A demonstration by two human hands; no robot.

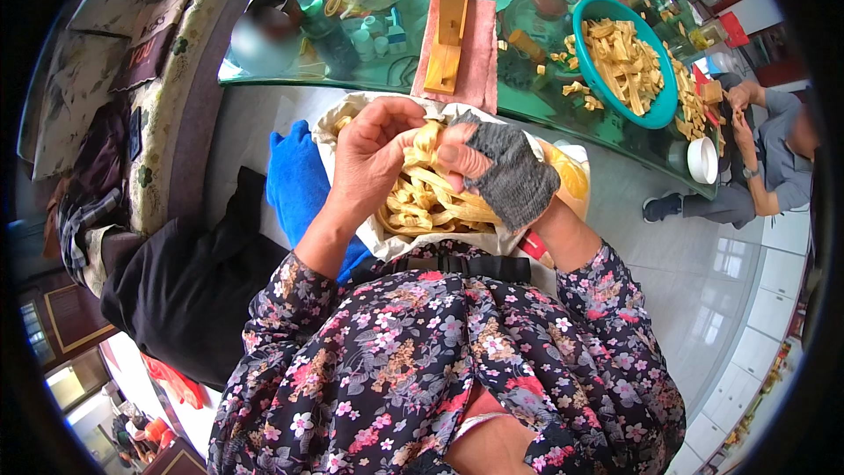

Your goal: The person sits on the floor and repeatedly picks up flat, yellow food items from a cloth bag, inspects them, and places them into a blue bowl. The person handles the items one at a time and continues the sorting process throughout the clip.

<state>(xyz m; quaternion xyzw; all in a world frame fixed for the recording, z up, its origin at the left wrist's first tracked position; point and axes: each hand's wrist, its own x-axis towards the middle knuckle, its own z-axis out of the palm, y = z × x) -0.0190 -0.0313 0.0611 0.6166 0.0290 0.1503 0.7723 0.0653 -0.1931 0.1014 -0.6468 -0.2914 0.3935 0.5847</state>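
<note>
My left hand (372, 152) and my right hand (508, 168) meet over an open white cloth sack (392, 247) on my lap. Between the fingertips of both is a folded pale yellow strip (427, 135). My right hand wears a dark grey fingerless wrap, with the thumb and fingers bare. Below, the sack holds a tangled heap of long yellow strips (438, 201); the hands hide part of it. Just past my hands, at the edge of a green glass table (395, 82), a wooden tool with an upright block (443, 66) rests on a pink towel (486, 46).
A teal basin (649, 120) full of short yellow pieces (623, 63) tilts on the table, with loose pieces around it. Bottles (339, 49) stand at left. A white bowl (702, 160) sits at the right corner, near a seated person (781, 165). Blue cloth (293, 168) lies beside the sack.
</note>
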